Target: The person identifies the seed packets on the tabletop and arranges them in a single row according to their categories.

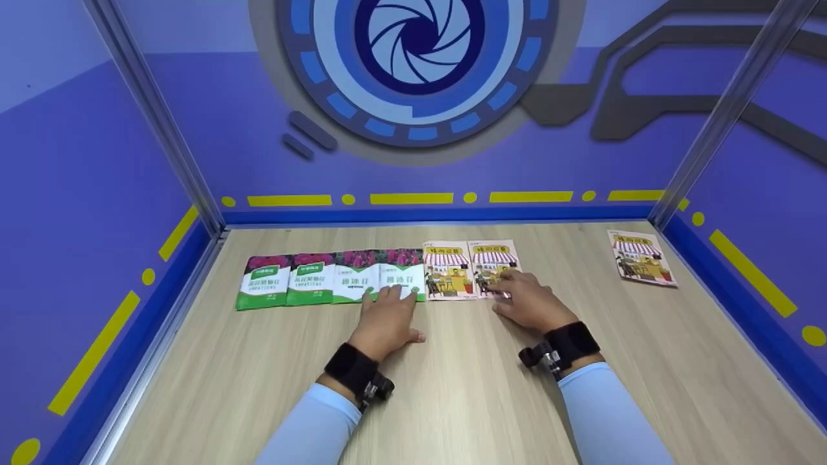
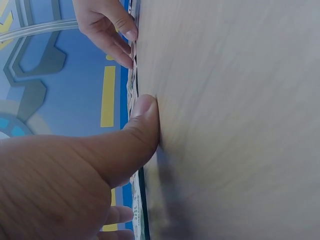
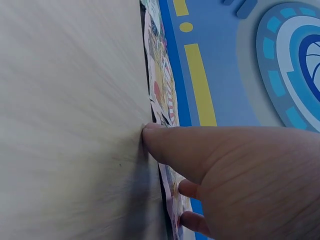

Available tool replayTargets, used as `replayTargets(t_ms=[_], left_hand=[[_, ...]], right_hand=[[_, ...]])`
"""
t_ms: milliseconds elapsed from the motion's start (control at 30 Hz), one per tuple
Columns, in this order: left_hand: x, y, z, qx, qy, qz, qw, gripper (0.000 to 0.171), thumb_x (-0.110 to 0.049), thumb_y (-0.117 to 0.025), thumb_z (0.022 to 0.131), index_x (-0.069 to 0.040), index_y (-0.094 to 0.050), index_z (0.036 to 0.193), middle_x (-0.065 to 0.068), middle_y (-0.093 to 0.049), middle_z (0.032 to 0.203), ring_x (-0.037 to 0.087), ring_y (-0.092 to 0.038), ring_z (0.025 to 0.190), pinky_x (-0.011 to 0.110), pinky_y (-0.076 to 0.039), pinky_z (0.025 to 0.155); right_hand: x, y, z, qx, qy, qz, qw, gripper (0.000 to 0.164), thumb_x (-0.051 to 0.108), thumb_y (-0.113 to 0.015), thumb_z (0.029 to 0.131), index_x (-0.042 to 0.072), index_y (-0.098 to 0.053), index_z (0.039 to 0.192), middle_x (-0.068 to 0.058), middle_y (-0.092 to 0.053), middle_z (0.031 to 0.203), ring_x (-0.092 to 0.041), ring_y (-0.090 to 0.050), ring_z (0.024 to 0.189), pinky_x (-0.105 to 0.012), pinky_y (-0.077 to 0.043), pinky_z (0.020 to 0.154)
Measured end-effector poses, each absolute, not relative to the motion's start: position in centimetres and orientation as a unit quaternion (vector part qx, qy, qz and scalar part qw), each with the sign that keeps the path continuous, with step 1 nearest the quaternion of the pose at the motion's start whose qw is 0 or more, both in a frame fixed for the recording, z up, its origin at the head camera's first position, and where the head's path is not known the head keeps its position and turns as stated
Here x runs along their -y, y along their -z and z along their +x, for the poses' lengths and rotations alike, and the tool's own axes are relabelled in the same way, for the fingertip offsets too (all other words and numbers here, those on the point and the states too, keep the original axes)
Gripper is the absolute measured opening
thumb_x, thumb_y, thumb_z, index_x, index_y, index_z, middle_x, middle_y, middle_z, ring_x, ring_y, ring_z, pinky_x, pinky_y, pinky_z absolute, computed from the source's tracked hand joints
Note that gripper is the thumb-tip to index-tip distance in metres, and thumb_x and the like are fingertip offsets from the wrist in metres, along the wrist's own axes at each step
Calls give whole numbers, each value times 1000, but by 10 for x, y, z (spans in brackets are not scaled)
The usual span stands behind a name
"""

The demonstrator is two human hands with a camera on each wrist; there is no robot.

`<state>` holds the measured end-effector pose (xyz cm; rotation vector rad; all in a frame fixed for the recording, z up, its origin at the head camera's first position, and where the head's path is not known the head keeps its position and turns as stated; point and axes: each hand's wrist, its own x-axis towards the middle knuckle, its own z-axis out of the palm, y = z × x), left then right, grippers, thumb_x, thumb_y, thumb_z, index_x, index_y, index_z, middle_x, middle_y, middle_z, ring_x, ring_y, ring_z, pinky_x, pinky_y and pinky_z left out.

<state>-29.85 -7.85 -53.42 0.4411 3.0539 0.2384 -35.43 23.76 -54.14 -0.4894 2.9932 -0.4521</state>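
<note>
My left hand [image 1: 386, 320] rests its fingertips on the lower edge of a white-and-green seed packet [image 1: 400, 274]; its thumb points out to the side on the table. A matching packet [image 1: 354, 278] lies just left, followed by two greener packets [image 1: 311, 278] [image 1: 263, 282] with dark pink flowers. To the right, a pink packet with a striped awning picture [image 1: 447, 270] continues the row. My right hand [image 1: 533, 302] touches the lower right part of a second pink packet [image 1: 492, 255], partly covering it. In the right wrist view the thumb [image 3: 172, 145] lies by the packets' near edge.
A third pink packet [image 1: 643, 258] lies apart and slightly turned at the far right of the wooden table [image 1: 465, 387]. Blue printed panels [image 1: 413, 177] close off the back and both sides. Each wrist wears a black strap with a small camera [image 1: 352, 371].
</note>
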Motion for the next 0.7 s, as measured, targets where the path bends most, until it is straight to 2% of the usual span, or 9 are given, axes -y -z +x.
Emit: replayTargets(t_ms=[167,467,700], left_hand=[[78,535,-299,-987,-78,141,24,95,-61,-83,83,-20,-47,161,16,-45,164,38,-39,153,70,-27,123],[79,535,-299,-988,-65,134,26,92,-66,-81,82,-15,-56,154,17,-47,162,38,-41,152,70,-26,124],[79,536,-300,-989,-61,134,24,98,-68,-80,81,-17,-50,158,16,-47,163,38,-41,152,70,-27,123]], right_hand=[[-237,544,-357,-976,149,-154,38,49,34,-72,100,26,-64,149,-15,-48,163,-44,-42,151,-82,-36,109],[-239,540,-356,-975,150,-162,34,51,35,-75,98,26,-64,148,-17,-41,168,-45,-32,157,-93,-15,109],[-260,527,-356,-974,187,-115,51,59,32,-74,99,21,-57,154,-21,-32,171,-49,-25,159,-93,-8,110]])
